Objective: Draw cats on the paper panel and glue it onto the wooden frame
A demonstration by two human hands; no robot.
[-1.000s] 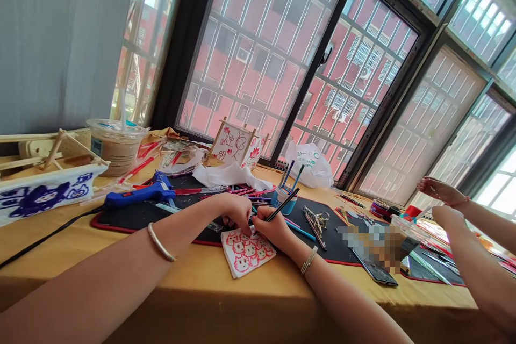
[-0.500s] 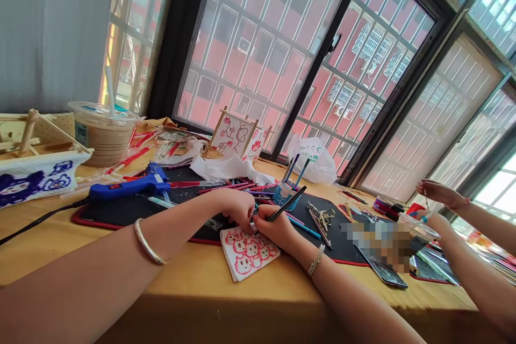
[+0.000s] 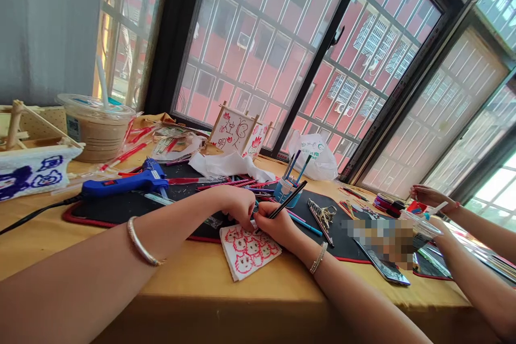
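Observation:
A folded white paper or cloth [image 3: 243,264] lies near the table's front edge, covered with red-outlined cat faces. My right hand [image 3: 278,224] is closed round a slim black pen [image 3: 287,200], its tip end low over the sheet's upper part and hidden by the fingers. Beside it, my left hand [image 3: 239,207] is curled, with fingers pressing the sheet's top edge; its other fingers are partly hidden. Just behind the hands stands a blue pen cup [image 3: 285,193] with several pens in it. Loose pens [image 3: 306,224] lie right of my right hand on the black mat [image 3: 342,236].
A blue glue gun [image 3: 121,184] and a lidded drink cup [image 3: 97,129] stand left. A small lantern-like frame [image 3: 234,130] and a white plastic bag [image 3: 314,158] are by the window. A phone [image 3: 382,266] lies right, near another person's hands [image 3: 431,196].
My view has shifted slightly, so the things at left sit further left. My hands and the pen keep nearly the same place on the sheet. The other person's hands have moved a little.

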